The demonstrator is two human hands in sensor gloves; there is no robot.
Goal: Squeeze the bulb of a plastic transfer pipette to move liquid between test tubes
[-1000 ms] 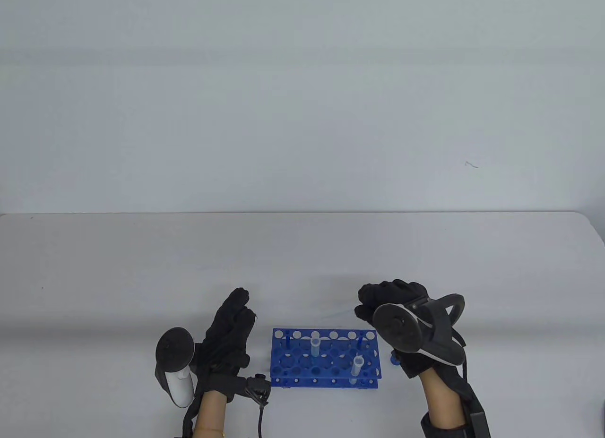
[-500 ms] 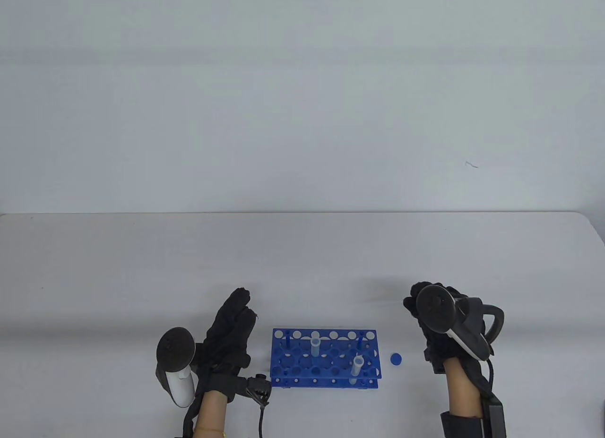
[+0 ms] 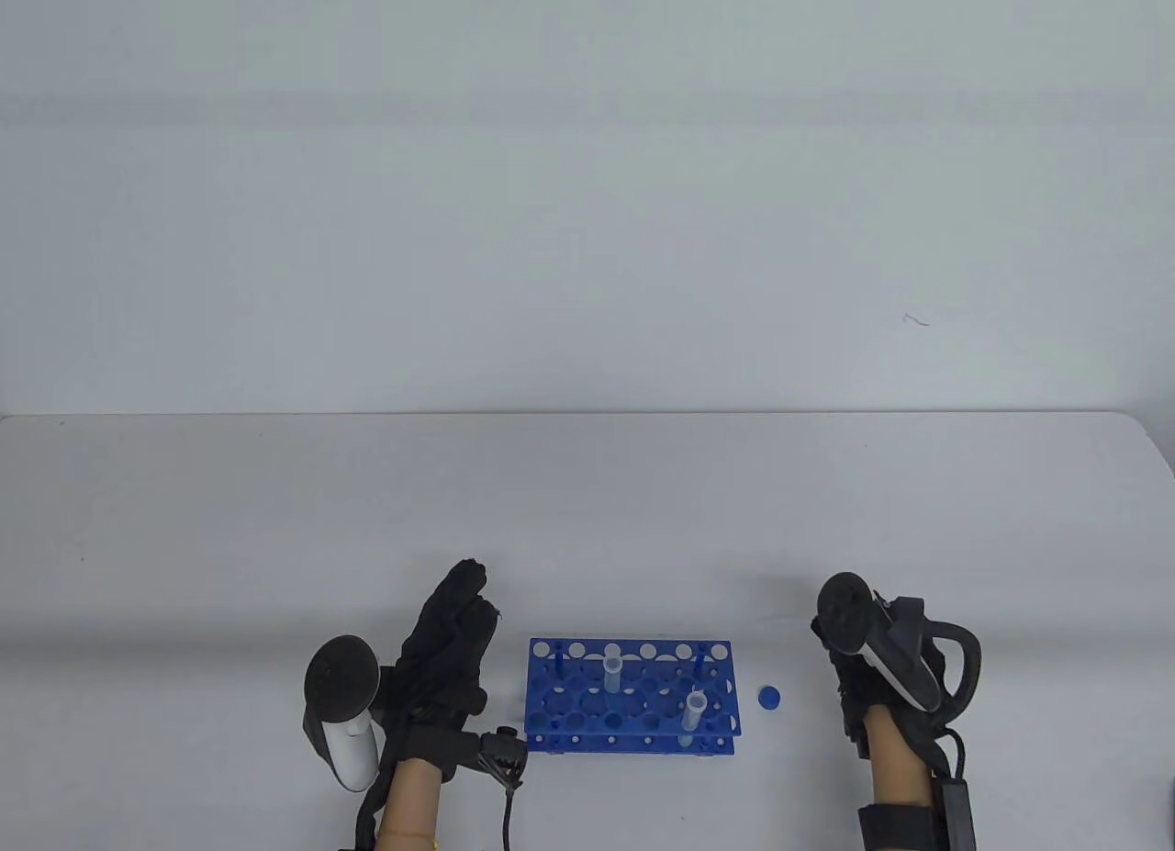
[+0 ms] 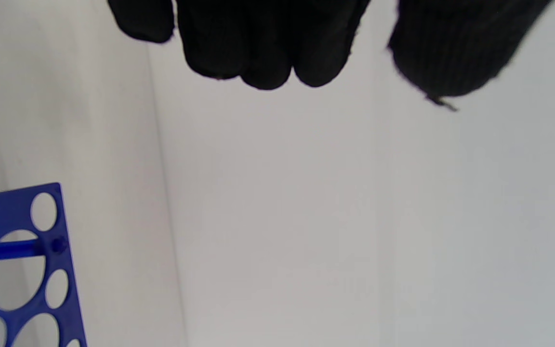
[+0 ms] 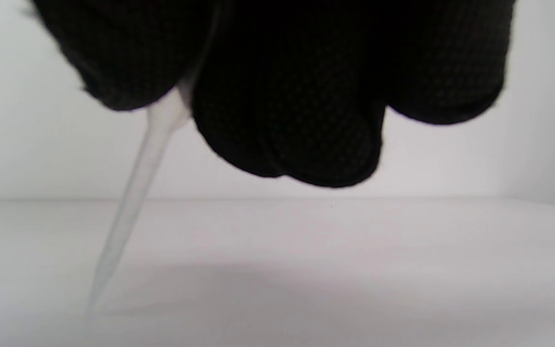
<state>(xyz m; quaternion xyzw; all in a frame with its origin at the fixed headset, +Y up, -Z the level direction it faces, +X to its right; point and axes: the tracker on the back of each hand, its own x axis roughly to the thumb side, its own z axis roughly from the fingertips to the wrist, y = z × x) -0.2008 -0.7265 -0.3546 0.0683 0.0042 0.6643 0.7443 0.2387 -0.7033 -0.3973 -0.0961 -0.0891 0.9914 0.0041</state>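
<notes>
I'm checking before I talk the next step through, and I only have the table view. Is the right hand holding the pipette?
Observer: Yes. The right wrist view shows the right hand gripping a translucent pipette that sticks out below the fingers.
Operator: Where does its tip point?
Observer: Down toward the table, slanted to that view's left; whether it touches, I cannot tell.
Operator: And the left hand?
Observer: The left hand holds nothing; its fingertips hang over bare table beside the blue rack.
</notes>
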